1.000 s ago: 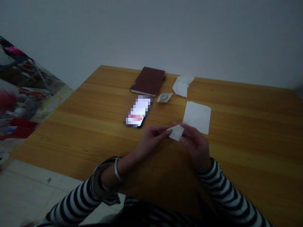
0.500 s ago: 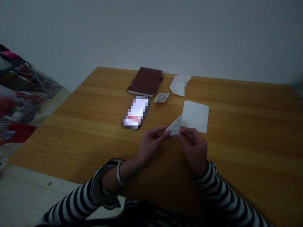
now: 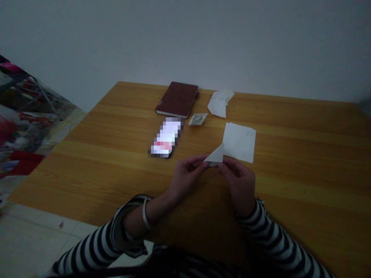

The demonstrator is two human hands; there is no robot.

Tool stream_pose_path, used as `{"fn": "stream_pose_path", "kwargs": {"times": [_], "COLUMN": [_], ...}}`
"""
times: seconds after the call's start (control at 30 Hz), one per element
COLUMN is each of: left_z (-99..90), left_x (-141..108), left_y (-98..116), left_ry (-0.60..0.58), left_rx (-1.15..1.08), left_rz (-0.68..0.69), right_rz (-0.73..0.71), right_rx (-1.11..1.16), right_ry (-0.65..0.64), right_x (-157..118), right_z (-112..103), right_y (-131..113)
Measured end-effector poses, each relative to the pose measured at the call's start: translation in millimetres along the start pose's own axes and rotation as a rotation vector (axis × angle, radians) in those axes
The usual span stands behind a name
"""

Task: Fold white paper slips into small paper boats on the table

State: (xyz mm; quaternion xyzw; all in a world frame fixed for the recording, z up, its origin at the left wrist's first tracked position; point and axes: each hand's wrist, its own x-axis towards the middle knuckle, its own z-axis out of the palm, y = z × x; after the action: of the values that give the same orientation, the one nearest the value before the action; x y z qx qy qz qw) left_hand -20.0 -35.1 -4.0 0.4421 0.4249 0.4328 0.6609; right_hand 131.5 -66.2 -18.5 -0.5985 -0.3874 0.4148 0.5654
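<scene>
A small folded piece of white paper (image 3: 216,155), triangular at the top, is held up between my two hands. My left hand (image 3: 187,175) pinches its left corner between thumb and fingers. At the lower right corner, my right hand (image 3: 239,181) grips it the same way. Just behind my right hand lies a stack of square white paper (image 3: 240,142) on the wooden table (image 3: 301,154). A small folded paper boat (image 3: 198,119) rests farther back, left of the stack.
Left of the paper boat is a lit phone (image 3: 166,138), its screen blurred. Behind it lies a brown notebook (image 3: 178,99). Fanned folded papers (image 3: 220,103) sit near the back edge, by the wall (image 3: 185,42).
The folded paper has tilted slightly, its tip lower and a little to the right. My right hand has shifted slightly right; both hands still grip the paper.
</scene>
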Motion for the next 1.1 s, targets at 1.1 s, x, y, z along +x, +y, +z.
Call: {"fn": "stream_pose_path", "kwargs": {"times": [1.1], "left_z": [-3.3], "left_x": [3.1], "left_y": [4.7], "left_ry": [-0.081], "left_rx": [0.046], "left_rz": [-0.167], "right_rz": [-0.125], "right_rx": [-0.076], "right_ry": [-0.089], "right_x": [1.4], "right_z": [-1.6], "right_y": [-4.6]}}
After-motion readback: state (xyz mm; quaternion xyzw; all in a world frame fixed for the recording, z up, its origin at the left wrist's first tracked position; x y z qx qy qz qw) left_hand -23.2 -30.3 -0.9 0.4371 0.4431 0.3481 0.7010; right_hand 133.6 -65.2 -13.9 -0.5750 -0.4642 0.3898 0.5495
